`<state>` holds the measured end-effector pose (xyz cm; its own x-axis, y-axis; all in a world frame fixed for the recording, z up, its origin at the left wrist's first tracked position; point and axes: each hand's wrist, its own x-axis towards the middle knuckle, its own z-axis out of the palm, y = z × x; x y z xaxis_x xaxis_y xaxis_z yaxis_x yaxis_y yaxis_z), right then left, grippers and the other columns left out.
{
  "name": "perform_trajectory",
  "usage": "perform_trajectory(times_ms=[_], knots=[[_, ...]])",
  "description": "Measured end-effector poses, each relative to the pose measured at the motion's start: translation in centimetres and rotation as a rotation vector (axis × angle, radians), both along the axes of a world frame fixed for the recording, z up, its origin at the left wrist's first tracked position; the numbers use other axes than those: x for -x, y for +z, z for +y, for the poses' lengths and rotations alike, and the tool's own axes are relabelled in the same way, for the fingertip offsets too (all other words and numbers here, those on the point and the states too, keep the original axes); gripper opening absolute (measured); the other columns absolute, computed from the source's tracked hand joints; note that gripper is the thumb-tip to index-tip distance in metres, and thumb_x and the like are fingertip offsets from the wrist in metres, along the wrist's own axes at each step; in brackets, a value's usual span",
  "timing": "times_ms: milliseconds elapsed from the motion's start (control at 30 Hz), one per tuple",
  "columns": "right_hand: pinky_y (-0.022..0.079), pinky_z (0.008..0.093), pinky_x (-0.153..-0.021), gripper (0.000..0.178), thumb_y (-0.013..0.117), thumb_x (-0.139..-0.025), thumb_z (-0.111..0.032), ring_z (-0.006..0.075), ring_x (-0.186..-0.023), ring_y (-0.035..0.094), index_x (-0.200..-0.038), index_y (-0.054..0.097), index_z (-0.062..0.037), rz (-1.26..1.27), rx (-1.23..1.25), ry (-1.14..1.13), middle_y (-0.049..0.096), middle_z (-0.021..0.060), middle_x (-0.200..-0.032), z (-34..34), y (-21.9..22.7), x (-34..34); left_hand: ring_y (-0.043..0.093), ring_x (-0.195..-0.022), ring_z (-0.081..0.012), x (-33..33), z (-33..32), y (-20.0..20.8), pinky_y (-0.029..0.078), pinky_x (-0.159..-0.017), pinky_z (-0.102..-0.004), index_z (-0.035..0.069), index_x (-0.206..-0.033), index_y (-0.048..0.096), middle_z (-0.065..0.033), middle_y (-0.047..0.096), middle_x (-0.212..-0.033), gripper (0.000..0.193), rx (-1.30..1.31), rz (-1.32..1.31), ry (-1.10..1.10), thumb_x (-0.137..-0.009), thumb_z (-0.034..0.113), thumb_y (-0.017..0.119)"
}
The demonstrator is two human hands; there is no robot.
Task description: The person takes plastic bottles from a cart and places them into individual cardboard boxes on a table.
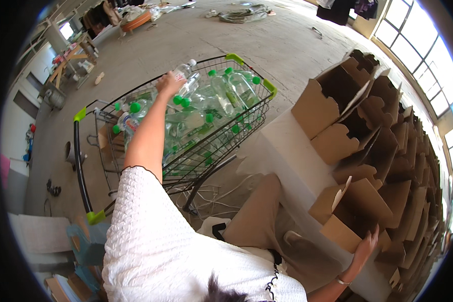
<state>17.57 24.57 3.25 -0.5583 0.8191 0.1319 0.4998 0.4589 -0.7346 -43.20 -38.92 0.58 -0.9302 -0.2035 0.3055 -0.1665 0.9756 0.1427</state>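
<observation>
My left hand [170, 84] reaches over a black wire shopping cart [216, 151] and closes around a clear plastic bottle with a white cap [187, 68]. Beneath and around it the cart is heaped with clear plastic bottles [221, 95], mostly green-capped, lying at many angles. At the lower right, my right hand [368, 246] grips the near side of an open cardboard box [343, 232]. The box's flaps stand up and its inside is dark, so any contents are hidden. My left hand's fingertips are partly hidden behind the bottle.
Rows of open cardboard boxes [332, 110] stand along the right on a white surface [287, 146]. The cart's black handle [80, 171] is on the left. White cords [211, 201] lie on the floor below the cart. An orange round object [136, 21] stands farther back.
</observation>
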Motion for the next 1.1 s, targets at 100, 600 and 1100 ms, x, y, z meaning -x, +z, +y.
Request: perform_trajectory(times_ms=[100,600,1100], knots=[[0.036,0.0411,-0.115,0.051,0.042,-0.099,-0.007,0.0348,-0.139,0.05,-0.149,0.049,0.0011,-0.017,-0.022,-0.012,0.055,0.0209,-0.15,-0.9,0.6,0.4,0.069,-0.111,-0.0371,0.3,-1.2,1.9,0.054,-0.096,-0.0475,0.006,-0.119,0.07,-0.0186,0.073,-0.118,0.081,-0.194,-0.18,0.049,-0.066,0.065,0.083],[0.043,0.0436,-0.109,0.045,0.044,-0.106,-0.023,0.0402,-0.131,0.056,-0.143,0.054,0.0004,-0.145,-0.283,-0.015,0.061,0.0222,-0.141,0.9,-2.5,-0.3,0.065,-0.08,-0.0065,-19.2,20.1,18.5,0.051,-0.072,-0.0278,0.001,-0.104,0.074,-0.0038,0.074,-0.09,0.039,-1.05,0.14,-0.952,-0.085,0.033,0.085],[0.047,0.0494,-0.103,0.047,0.039,-0.108,-0.034,0.0413,-0.121,0.06,-0.144,0.056,-0.0082,0.074,-0.011,-0.105,0.064,0.0205,-0.132,-3.0,1.4,1.2,0.07,-0.108,-0.0231,-41.2,44.7,18.3,0.054,-0.096,-0.0355,0.003,-0.136,0.061,-0.0121,0.071,-0.121,0.072,-0.868,-0.185,-1.76,-0.073,0.017,0.091]])
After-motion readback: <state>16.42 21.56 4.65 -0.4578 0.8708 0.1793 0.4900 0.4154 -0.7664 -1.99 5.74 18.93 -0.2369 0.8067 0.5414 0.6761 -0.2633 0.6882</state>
